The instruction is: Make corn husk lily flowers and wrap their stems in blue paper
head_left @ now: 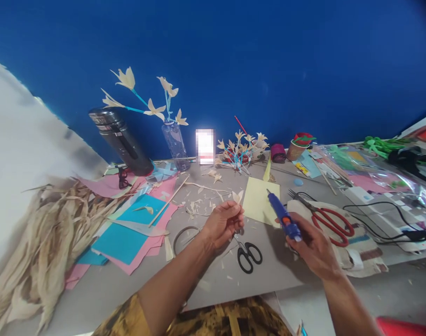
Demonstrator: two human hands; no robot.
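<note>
In my left hand (pixel 224 226), thumb and fingers pinch a small pale husk flower (pixel 237 196) whose petals point up. My right hand (pixel 313 242) is wrapped around a blue hot glue gun (pixel 281 212), its nozzle tilted up and to the left, apart from the flower. Behind the glue gun lies a pale yellow paper sheet (pixel 257 198). Black-handled scissors (pixel 250 257) rest on the table just below my left hand. Larger red-handled scissors (pixel 334 224) lie on a cloth beside my right hand.
Dried corn husks (pixel 34 247) and blue and pink paper (pixel 132 233) spread at the left. A dark flask (pixel 122 142) and a bottle (pixel 176 144) with husk flowers stand by the blue wall. A power strip (pixel 384 219) with cables lies right. Several small husk flowers (pixel 239 149) cluster behind.
</note>
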